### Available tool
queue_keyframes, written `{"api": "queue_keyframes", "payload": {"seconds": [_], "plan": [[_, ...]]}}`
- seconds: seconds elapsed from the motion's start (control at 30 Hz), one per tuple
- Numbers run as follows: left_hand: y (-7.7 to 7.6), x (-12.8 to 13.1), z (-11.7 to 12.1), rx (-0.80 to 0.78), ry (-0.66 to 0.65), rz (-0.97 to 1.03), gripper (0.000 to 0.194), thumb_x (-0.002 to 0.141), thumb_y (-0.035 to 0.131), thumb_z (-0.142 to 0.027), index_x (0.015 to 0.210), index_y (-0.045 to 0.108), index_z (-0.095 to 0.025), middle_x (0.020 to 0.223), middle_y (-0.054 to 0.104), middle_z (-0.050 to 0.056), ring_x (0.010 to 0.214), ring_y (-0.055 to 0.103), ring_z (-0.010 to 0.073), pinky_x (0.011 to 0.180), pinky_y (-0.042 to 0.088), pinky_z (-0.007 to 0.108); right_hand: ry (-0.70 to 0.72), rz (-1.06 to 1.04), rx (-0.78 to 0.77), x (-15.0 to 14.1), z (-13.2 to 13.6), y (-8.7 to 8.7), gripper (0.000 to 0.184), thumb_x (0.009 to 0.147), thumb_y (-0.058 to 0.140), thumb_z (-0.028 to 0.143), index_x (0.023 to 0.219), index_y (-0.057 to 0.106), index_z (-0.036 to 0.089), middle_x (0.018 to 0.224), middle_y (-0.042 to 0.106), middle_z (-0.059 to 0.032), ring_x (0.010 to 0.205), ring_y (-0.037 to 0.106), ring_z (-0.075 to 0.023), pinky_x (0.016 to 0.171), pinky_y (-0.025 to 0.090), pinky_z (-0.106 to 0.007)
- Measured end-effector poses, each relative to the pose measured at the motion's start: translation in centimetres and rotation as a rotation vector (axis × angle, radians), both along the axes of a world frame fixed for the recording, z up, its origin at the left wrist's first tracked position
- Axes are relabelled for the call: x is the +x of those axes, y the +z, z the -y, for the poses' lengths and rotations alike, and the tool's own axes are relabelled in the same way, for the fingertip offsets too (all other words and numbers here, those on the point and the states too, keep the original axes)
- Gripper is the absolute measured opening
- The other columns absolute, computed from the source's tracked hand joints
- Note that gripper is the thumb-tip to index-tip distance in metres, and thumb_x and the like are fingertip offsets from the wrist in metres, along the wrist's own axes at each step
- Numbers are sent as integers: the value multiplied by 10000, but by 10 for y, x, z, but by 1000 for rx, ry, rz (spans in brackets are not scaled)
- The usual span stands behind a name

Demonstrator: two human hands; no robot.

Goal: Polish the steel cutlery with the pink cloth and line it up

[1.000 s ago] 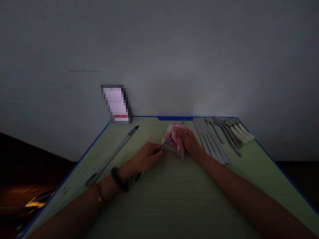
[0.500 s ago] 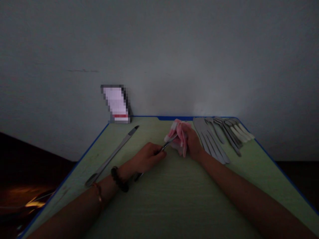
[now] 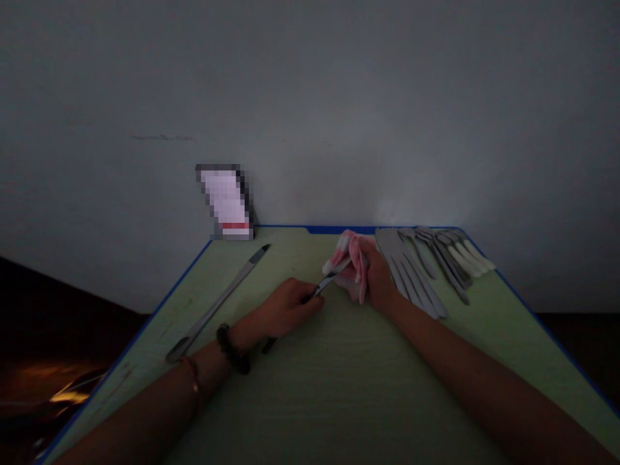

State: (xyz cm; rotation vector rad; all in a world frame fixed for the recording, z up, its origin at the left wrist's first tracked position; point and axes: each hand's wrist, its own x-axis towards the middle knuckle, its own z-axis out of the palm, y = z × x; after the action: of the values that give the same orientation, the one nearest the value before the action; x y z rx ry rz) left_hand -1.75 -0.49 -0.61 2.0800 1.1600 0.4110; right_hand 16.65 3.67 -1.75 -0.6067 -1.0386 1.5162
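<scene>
My left hand [image 3: 289, 309] is closed round the handle of a metal table knife [image 3: 323, 284], near the middle of the green table [image 3: 339, 387]. The blade points up and right into a pink cloth [image 3: 351, 261]. My right hand [image 3: 375, 274] grips that cloth, bunched round the blade's far end. A dark bead bracelet sits on my left wrist. The scene is dim.
A long metal knife [image 3: 217, 303] lies alone on the left of the table. Several knives [image 3: 409, 271] and spoons [image 3: 448, 258] lie in a row at the back right. A blurred card [image 3: 227, 201] leans on the grey wall behind the table's blue edge.
My right hand and the pink cloth have slid up and right along the blade, toward its tip. My left hand has stayed in place on the handle.
</scene>
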Motion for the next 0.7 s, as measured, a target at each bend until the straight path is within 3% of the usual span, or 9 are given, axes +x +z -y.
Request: {"api": "queue_keyframes", "payload": {"seconds": [0.3, 0.7], "plan": [[4, 2, 1, 5, -7, -31, 331, 846, 419, -323, 553, 402, -171, 509, 332, -58, 471, 328, 77, 449, 240, 197, 64, -116, 13, 0, 0, 2, 366, 842, 463, 454, 585, 543, 205, 676, 642, -33, 669, 607, -157, 717, 542, -330], [1, 0, 1, -24, -13, -1, 358, 878, 395, -375, 584, 406, -171, 541, 335, -53, 490, 336, 79, 450, 248, 195, 11, 24, -9, -1, -2, -6, 357, 819, 491, 517, 721, 604, 192, 739, 674, -41, 691, 646, -174, 695, 553, -333]]}}
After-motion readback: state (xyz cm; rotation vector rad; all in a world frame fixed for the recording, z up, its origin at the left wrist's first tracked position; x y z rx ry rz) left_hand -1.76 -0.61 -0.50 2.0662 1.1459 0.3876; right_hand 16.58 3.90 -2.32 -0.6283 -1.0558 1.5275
